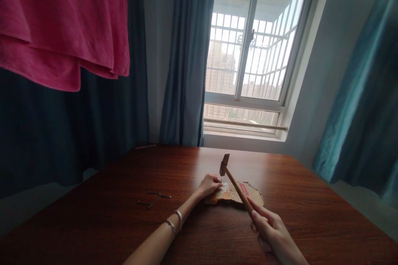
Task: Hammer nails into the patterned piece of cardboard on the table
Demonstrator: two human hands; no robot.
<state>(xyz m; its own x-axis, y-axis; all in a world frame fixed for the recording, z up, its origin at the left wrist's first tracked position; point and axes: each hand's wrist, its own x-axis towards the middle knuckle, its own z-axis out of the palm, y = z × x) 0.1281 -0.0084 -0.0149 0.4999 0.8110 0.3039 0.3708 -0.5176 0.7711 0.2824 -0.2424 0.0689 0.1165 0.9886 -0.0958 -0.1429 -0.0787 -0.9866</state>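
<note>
Hammer (pixel 240 193), held in the right hand (pixel 270 224), its fingers wrapped round the lower handle — a sound place to grip; the fingers of the left hand (pixel 210 185) pinch what seems a small nail (pixel 221 180) at the ragged, pitted board (pixel 255 195); the hammer should feel stiff and head-heavy, hardly slippery; its pale, wood-like handle slants up to a brownish head — raised over the desk (pixel 93 227), where loose nails (pixel 159 194) lie leftward.
</note>
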